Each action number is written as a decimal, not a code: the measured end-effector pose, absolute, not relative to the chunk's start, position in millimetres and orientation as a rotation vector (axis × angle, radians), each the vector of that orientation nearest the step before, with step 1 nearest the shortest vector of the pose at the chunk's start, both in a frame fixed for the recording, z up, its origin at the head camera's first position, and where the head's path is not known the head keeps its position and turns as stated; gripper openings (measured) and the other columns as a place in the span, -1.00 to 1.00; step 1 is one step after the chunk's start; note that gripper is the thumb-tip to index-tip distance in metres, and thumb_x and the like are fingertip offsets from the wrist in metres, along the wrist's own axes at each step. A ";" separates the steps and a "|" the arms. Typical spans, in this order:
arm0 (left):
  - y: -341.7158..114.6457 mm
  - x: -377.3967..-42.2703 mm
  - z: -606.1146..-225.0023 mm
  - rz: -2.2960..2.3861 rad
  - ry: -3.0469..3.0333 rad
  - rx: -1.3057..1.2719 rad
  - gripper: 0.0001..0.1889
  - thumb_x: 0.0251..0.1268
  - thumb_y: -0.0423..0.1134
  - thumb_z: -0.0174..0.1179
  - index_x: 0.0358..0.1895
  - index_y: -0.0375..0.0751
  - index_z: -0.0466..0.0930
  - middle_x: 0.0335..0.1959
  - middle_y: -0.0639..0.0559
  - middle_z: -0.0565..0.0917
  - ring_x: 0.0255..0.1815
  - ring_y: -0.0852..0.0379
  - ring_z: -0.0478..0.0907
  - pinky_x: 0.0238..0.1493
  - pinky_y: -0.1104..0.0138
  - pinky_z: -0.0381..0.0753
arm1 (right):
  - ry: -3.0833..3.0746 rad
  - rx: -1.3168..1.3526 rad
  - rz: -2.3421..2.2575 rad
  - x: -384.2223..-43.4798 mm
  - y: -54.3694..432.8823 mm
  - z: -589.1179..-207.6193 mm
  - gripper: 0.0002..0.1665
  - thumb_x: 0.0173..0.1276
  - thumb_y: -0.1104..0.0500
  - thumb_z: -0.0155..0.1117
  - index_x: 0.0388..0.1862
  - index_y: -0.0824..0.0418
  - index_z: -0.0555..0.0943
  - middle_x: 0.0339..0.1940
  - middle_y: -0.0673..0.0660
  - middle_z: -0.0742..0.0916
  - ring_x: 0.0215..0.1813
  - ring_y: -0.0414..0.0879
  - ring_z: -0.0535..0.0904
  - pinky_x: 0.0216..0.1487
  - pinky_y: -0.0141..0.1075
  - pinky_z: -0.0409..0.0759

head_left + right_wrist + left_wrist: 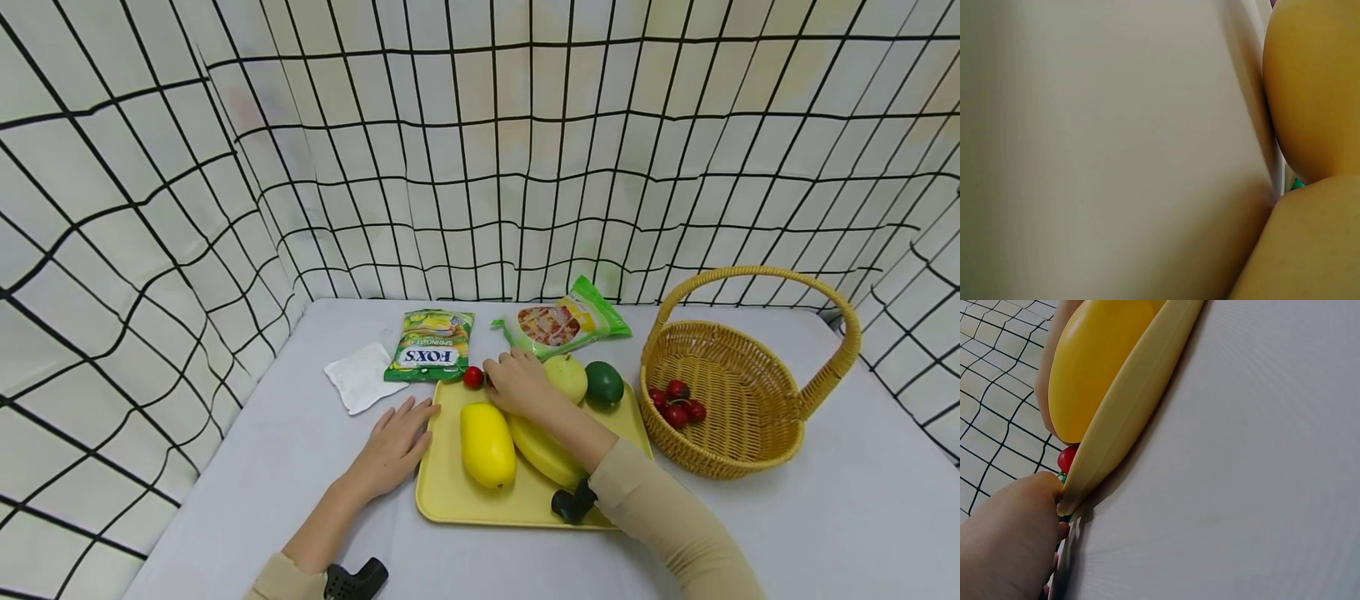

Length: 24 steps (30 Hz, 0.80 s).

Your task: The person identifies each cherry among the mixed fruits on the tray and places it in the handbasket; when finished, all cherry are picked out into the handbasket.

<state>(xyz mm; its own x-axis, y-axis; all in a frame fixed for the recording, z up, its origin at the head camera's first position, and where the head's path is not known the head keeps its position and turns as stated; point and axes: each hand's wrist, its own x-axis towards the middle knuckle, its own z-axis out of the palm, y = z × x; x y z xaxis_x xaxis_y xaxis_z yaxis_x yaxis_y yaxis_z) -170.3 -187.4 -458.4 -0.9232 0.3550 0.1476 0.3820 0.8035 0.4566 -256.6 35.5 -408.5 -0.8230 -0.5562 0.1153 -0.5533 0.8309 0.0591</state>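
My left hand (393, 446) lies at the left edge of the yellow tray (442, 500), fingers extended; in the left wrist view its thumb (1029, 487) touches the rim. My right hand (517, 382) reaches across the tray, fingertips bent down beside a red cherry (473, 377) at the far left corner. Whether they pinch its stem is hidden. An oblong yellow fruit (487, 446) and a banana (543, 450) lie on the tray, the banana partly under my right forearm. A pale green apple (566, 379) and a dark green fruit (603, 384) sit right of the hand.
Right of the tray stands a wicker basket (750, 454) with a tall handle and several cherries (677, 406) inside. Behind the tray lie a green FOX'S packet (431, 346) and a green-and-white snack bag (558, 323). A white packet (363, 377) lies left; black-lined netting (525, 167) surrounds the table.
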 end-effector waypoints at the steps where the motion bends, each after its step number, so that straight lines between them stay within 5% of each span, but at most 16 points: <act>1: -187.4 -170.5 -458.4 -0.761 -2.932 -0.599 -0.56 0.39 -0.12 -0.07 0.29 -0.08 0.30 0.33 -0.07 0.29 0.41 -0.11 0.01 0.34 -0.05 -0.15 | -2.888 0.876 -0.040 -257.1 35.3 -408.5 -0.77 0.25 0.04 0.17 -0.18 0.12 0.56 -0.41 0.05 0.57 -0.32 -0.04 0.38 -0.30 -0.24 0.39; 24: -188.1 -171.6 -460.6 -0.750 -2.887 -0.633 -0.57 0.37 -0.16 -0.06 0.27 -0.13 0.33 0.31 -0.11 0.32 0.39 -0.13 0.05 0.33 -0.07 -0.12 | -2.754 0.928 0.028 -250.9 42.7 -393.5 -0.77 0.17 0.10 0.26 -0.20 0.14 0.55 -0.45 0.06 0.55 -0.35 -0.03 0.43 -0.33 -0.21 0.42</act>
